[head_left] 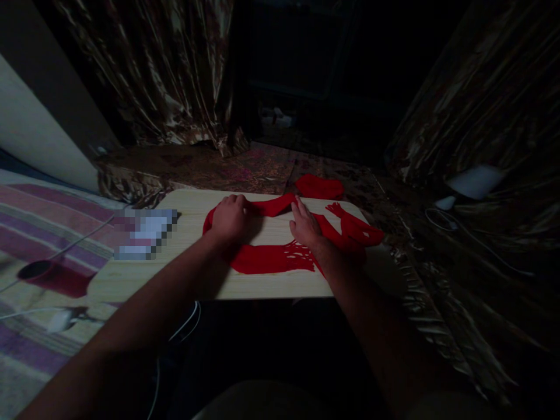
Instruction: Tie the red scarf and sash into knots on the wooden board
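A red fringed scarf [262, 259] lies in a bent loop on a small pale wooden table [184, 245]. My left hand [230, 217] is at the loop's left bend, with its fingers curled down over the cloth; the fingertips are hidden. Pressed on the scarf farther right, my right hand [305, 224] has its fingers stretched out flat. One fringed end points right, between my forearms. The other fringed part [359, 230] is bunched at the table's right side.
More red cloth [319, 186] shows beyond the table's far edge. A pixelated object [146, 233] is on the left, beside a striped cloth [79, 216] with a dark red cup-like item [55, 277], a white plug [61, 319] and cables. Patterned curtains [175, 70] hang behind. A white lamp-like object [476, 181] is at right.
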`<state>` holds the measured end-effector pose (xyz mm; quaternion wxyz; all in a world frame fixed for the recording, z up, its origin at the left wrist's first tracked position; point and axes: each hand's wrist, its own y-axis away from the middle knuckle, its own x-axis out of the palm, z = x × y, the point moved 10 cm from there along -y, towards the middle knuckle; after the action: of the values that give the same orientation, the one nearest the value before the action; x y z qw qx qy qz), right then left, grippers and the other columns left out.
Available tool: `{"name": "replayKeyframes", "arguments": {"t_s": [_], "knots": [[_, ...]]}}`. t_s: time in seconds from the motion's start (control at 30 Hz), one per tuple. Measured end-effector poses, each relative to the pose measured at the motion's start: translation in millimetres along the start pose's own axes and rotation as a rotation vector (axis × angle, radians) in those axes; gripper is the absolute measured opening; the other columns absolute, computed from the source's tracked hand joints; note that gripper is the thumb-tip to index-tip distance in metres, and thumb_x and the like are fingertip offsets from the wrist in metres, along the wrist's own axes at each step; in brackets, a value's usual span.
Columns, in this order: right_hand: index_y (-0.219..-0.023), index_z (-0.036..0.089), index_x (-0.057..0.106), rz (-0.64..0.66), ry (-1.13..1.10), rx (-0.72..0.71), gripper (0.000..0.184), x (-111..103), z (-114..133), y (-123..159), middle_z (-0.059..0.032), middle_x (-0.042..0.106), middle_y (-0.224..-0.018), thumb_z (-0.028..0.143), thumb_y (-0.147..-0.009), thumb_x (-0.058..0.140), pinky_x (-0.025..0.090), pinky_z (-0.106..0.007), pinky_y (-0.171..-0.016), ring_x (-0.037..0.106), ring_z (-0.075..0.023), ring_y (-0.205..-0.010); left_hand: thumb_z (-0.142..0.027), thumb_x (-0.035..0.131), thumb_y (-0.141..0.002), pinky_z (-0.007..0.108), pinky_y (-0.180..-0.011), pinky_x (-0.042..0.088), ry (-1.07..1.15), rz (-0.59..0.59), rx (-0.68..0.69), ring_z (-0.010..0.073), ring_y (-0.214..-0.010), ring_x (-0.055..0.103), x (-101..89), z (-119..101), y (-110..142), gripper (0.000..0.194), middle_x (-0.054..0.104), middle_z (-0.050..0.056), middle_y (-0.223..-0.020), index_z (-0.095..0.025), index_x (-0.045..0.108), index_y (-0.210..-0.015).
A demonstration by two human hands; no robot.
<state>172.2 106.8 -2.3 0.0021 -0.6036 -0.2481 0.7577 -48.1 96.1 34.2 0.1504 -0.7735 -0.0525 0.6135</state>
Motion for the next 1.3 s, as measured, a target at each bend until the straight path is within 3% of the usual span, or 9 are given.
{"name": "replayKeyframes", "arguments": {"t_s": [0.13,0.3,0.5,0.67,0.9,1.07,1.2,1.3], "knots": [[-0.159,0.009,0.031,-0.036,0.025,0.043,0.072,-8,-2,1,-0.0121,0.012,-0.172,0.017,-0.09,0.05,0.038,-0.043,-0.119,0.031,-0.0304,-0.151,-0.045,0.055,-0.089,0.047,-0.095,0.045,-0.157,0.053,0.125,0.039,-0.123,0.052,17.4,-19,-26,0.066,0.056,0.021,-0.137,-0.021,0.046,-0.15],[-0.16,0.006,0.026,-0.103,0.058,0.14,0.077,-16,-10,4,-0.0153,0.008,-0.172,0.017,-0.088,0.05,0.044,-0.044,-0.113,0.034,-0.0326,-0.149,-0.044,0.044,-0.093,0.046,-0.093,0.045,-0.165,0.182,0.124,0.0373,-0.114,0.058,46.8,-30,-45,0.05,0.064,0.023,-0.12,-0.012,0.065,-0.127],[-0.16,0.007,0.023,-0.146,0.061,0.261,0.078,-19,-24,6,-0.0194,0.016,-0.17,0.015,-0.087,0.049,0.046,-0.048,-0.11,0.039,-0.0349,-0.146,-0.047,0.052,-0.089,0.044,-0.091,0.047,-0.147,0.153,0.103,0.0381,-0.113,0.057,47.4,-32,-49,0.053,0.063,0.025,-0.12,-0.008,0.063,-0.124],[-0.162,0.009,0.021,-0.15,0.031,0.269,0.081,-18,-27,6,-0.0205,0.021,-0.168,0.014,-0.086,0.05,0.048,-0.05,-0.109,0.043,-0.0367,-0.144,-0.039,0.052,-0.089,0.044,-0.094,0.046,-0.171,0.086,0.072,0.038,-0.116,0.057,34.9,-20,-48,0.048,0.062,0.026,-0.124,-0.008,0.063,-0.124],[-0.161,0.008,0.022,-0.198,0.051,0.224,0.081,-19,-26,6,-0.0173,0.019,-0.169,0.012,-0.085,0.05,0.047,-0.041,-0.111,0.038,-0.0296,-0.148,-0.027,0.048,-0.088,0.043,-0.089,0.05,-0.192,0.024,-0.094,0.0383,-0.116,0.06,7.0,16,-57,0.042,0.067,0.028,-0.119,-0.008,0.071,-0.118],[-0.162,0.01,0.023,-0.207,0.072,0.249,0.082,-17,-30,5,-0.0165,0.019,-0.17,0.013,-0.085,0.051,0.05,-0.043,-0.106,0.046,-0.0315,-0.142,-0.027,0.055,-0.083,0.041,-0.079,0.054,-0.065,0.021,-0.311,0.0373,-0.096,0.07,-25.5,51,-73,0.036,0.074,0.026,-0.104,-0.011,0.077,-0.106],[-0.163,0.011,0.021,-0.203,0.08,0.256,0.083,-17,-30,5,-0.016,0.019,-0.17,0.012,-0.085,0.05,0.051,-0.044,-0.105,0.051,-0.0315,-0.137,-0.026,0.057,-0.082,0.042,-0.083,0.056,-0.008,-0.066,-0.354,0.0377,-0.1,0.071,-57.8,64,-81,0.035,0.074,0.026,-0.106,-0.01,0.076,-0.106],[-0.163,0.011,0.02,-0.206,0.065,0.243,0.084,-19,-28,6,-0.0154,0.02,-0.169,0.012,-0.084,0.05,0.048,-0.043,-0.108,0.048,-0.0311,-0.139,-0.025,0.059,-0.081,0.044,-0.091,0.055,0.019,-0.106,-0.376,0.0381,-0.105,0.07,-68.0,75,-81,0.031,0.073,0.026,-0.107,-0.01,0.075,-0.104]]}}
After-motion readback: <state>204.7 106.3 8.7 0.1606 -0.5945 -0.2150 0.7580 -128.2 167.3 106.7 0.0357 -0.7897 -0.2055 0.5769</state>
